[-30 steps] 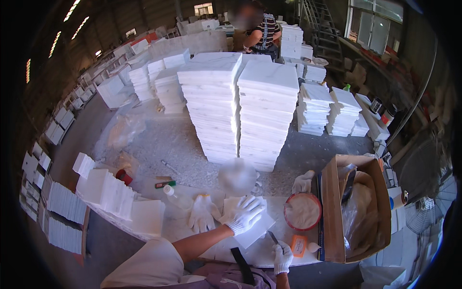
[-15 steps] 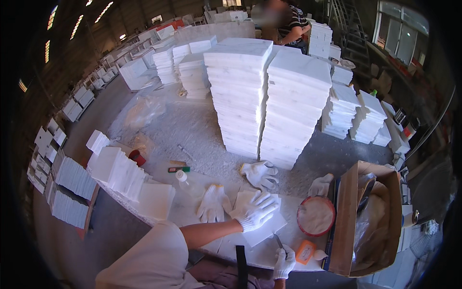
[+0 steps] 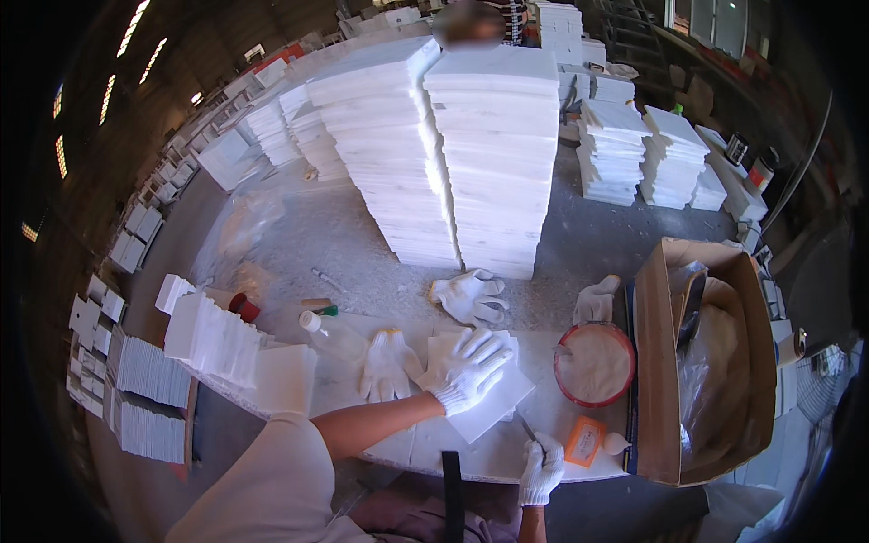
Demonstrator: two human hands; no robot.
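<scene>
Wearing a white knit glove, my left hand (image 3: 467, 369) lies flat with its fingers stretched out on a white stone tile (image 3: 494, 409) at the near edge of the bench. My right hand (image 3: 542, 467), also gloved, is closed around a thin knife (image 3: 525, 425). Its dark blade points up and left toward the tile's lower right edge; I cannot tell whether it touches. A loose white glove (image 3: 387, 366) rests left of the tile, and another glove (image 3: 470, 297) lies just beyond it.
Right of the tile stand a red-rimmed bowl of pale powder (image 3: 595, 364), an orange box (image 3: 585, 441) and a large cardboard box (image 3: 659, 362). Tall tile stacks (image 3: 493, 163) rise ahead. At left are a clear bottle (image 3: 335, 335) and shorter tile stacks (image 3: 213, 339). A person works behind.
My view has shifted, so the bench and stacks sit higher in the picture. Both hands keep nearly the same places: the left flat on the tile, the right gripping the knife.
</scene>
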